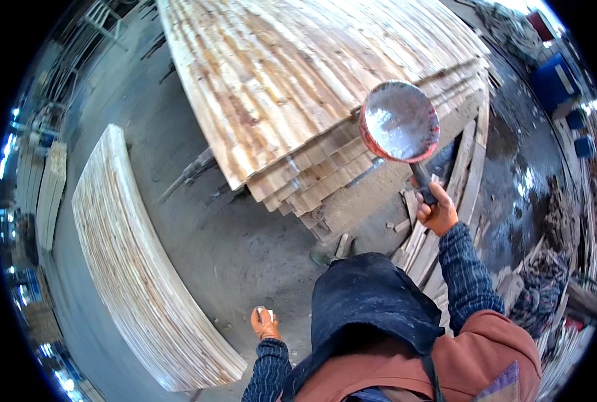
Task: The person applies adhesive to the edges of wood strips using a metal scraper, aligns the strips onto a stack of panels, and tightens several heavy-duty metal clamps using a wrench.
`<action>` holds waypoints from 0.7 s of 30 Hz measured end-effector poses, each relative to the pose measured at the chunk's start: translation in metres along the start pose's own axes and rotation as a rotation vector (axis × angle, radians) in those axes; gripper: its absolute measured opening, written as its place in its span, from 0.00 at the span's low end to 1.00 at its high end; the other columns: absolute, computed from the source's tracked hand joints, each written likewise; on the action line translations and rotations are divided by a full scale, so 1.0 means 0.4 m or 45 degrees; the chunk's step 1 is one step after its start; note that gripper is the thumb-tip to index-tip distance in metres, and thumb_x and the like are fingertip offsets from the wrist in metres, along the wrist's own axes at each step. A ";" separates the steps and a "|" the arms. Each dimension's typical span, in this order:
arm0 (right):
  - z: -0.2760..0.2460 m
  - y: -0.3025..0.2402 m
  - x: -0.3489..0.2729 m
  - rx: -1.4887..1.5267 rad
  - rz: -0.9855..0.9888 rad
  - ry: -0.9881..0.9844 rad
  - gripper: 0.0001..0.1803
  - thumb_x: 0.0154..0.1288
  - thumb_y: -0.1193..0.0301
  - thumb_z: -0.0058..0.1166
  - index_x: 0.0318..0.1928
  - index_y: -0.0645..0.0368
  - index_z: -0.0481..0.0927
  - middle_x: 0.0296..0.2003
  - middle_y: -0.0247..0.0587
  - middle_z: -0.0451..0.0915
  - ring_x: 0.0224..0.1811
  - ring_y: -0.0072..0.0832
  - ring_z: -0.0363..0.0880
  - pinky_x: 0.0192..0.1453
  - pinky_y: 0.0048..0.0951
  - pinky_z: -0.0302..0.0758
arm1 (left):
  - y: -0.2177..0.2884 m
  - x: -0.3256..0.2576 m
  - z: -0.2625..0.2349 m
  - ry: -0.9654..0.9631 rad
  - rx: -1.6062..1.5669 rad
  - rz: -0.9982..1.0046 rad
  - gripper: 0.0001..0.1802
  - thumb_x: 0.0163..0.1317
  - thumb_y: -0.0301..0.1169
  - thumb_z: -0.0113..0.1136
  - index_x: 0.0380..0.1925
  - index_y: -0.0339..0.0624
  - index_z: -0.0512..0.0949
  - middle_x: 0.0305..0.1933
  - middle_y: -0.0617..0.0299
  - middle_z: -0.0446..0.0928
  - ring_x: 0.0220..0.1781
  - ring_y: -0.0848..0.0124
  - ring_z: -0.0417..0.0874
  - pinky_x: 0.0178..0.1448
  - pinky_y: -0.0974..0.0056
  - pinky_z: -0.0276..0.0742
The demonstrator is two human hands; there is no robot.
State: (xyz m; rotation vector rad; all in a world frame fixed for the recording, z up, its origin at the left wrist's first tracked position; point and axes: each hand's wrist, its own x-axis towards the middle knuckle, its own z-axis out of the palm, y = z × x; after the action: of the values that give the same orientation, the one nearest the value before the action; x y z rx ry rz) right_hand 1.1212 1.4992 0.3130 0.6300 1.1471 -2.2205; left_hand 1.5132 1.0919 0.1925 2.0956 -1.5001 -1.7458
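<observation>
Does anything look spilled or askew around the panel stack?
Yes. Right of the stack, the floor looks dark and shiny, possibly wet. The stack's near edges are staggered, and loose wood scraps lie near its base.

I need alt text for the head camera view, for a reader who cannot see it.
A person's right hand holds a red-rimmed scoop, shiny inside, by its dark handle near a large stack of wooden panels. The left hand holds a small whitish object; more wood lies at left.

Head-worn view, wide fisheye, facing down
</observation>
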 end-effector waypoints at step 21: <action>-0.808 0.530 0.185 1.273 0.086 1.445 0.17 0.61 0.55 0.61 0.41 0.54 0.76 0.28 0.38 0.84 0.26 0.31 0.85 0.27 0.32 0.85 | 0.227 0.036 0.372 -0.330 0.923 -0.040 0.33 0.62 0.54 0.61 0.56 0.43 0.68 0.45 0.57 0.76 0.36 0.62 0.83 0.40 0.62 0.81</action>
State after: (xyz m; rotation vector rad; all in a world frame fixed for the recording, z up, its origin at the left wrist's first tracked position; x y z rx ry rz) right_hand 1.2557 1.6493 -0.0252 2.4703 0.2402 -2.2350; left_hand 1.3400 1.1112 0.1774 2.2115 -2.4890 -1.6998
